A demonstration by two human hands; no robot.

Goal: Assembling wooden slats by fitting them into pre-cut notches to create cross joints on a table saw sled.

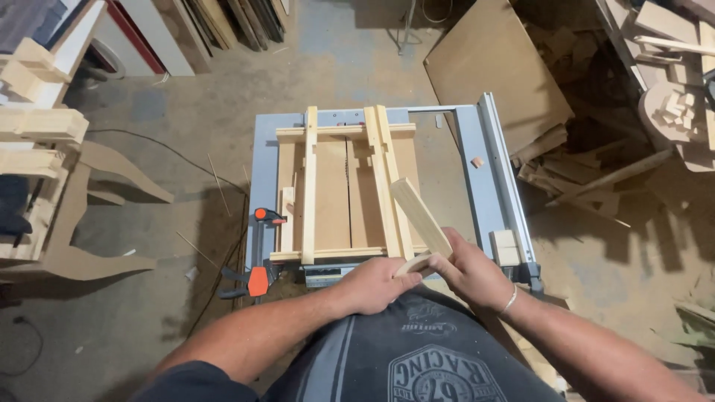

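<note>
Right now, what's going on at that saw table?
A person stands at a table saw, holding a short pale wooden board with both hands. The left hand and the right hand grip its lower end, and the board tilts up over the near edge of a wooden sled resting on the saw top. An orange clamp sits at the table's left front corner. Wood offcuts lie on the floor to the right.

A pale wooden strip [421,217] is seen; the saw table [477,160] is grey-blue; the clamp [258,281] is orange and black; the floor [186,112] is dusty grey.
</note>
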